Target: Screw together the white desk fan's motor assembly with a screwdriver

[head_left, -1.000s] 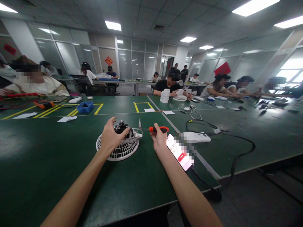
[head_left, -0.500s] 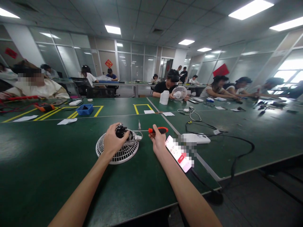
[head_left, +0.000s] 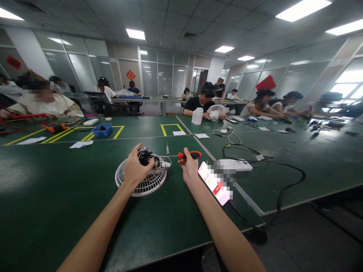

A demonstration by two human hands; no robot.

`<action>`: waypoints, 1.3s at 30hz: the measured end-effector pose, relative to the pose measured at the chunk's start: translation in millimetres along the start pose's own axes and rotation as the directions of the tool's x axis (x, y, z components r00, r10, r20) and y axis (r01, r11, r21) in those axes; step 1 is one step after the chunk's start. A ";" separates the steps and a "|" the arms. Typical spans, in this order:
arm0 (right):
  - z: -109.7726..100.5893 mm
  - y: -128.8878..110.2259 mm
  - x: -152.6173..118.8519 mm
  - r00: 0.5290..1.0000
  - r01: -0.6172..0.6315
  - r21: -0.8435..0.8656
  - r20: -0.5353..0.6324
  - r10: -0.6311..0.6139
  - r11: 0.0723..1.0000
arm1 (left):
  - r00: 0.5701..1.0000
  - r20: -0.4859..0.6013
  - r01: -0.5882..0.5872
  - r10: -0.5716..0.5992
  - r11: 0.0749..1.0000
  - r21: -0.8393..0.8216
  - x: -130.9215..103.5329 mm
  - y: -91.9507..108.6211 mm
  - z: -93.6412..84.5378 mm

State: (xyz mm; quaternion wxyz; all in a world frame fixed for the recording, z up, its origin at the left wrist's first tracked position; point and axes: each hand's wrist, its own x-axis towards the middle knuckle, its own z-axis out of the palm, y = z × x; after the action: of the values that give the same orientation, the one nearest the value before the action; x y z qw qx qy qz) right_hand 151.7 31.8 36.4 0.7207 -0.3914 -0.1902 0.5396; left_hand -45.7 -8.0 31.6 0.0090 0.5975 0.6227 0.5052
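Note:
A white fan grille [head_left: 147,186] lies flat on the green table, with a black fan motor [head_left: 146,155] and white wiring on top of it. My left hand [head_left: 135,166] is closed around the motor, thumb on its near right side and fingers behind. My right hand [head_left: 189,166] grips a screwdriver [head_left: 193,155] by its red and black handle. The screwdriver's shaft points left, level, toward the motor; whether its tip touches a screw I cannot make out. Just behind the shaft, a small pointed metal tool [head_left: 167,149] lies on the table.
A lit phone [head_left: 214,185] lies beside my right forearm. A white power strip [head_left: 236,165] and black cables [head_left: 295,170] are at the right. A blue bin [head_left: 102,130] and paper slips stand further left. Across the table, a person [head_left: 200,102] handles another fan [head_left: 217,112].
My hands, the motor and the screwdriver stay almost in place. The person across the table has tilted and lowered the other fan.

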 end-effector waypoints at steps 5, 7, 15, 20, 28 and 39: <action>1.9 -5.5 -1.2 0.994 -0.100 0.125 0.064 0.092 0.987 | 1.000 -0.008 -0.010 0.010 1.000 -0.004 -1.2 -1.2 0.2; 3.0 -6.4 -1.5 0.993 -0.106 0.135 0.068 0.098 0.985 | 1.000 -0.005 -0.019 0.019 1.000 -0.003 -1.4 -1.3 0.1; 1.0 0.6 -2.5 1.000 0.025 0.021 0.014 -0.025 0.999 | 1.000 -0.015 -0.024 0.024 1.000 0.009 -1.7 -0.9 0.3; 3.2 -4.5 -2.2 0.997 -0.068 0.129 0.047 0.062 0.989 | 0.999 -0.017 -0.031 0.032 0.999 0.029 -1.6 -3.5 0.8; 1.9 -0.8 -0.8 0.999 -0.037 -0.021 -0.022 0.037 0.999 | 0.990 -0.023 -0.139 0.140 0.989 0.040 -1.3 -1.4 -0.1; 5.1 -15.3 -1.3 0.994 -0.079 0.080 0.082 0.072 0.994 | 0.985 -0.002 -0.170 0.171 0.983 0.067 -0.6 -0.2 -0.9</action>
State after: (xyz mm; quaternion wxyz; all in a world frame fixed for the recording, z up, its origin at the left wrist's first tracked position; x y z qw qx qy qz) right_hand 157.3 30.8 51.6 0.7073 -0.3465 -0.1811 0.5889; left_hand -46.2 -9.0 31.6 -0.0564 0.6468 0.5857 0.4853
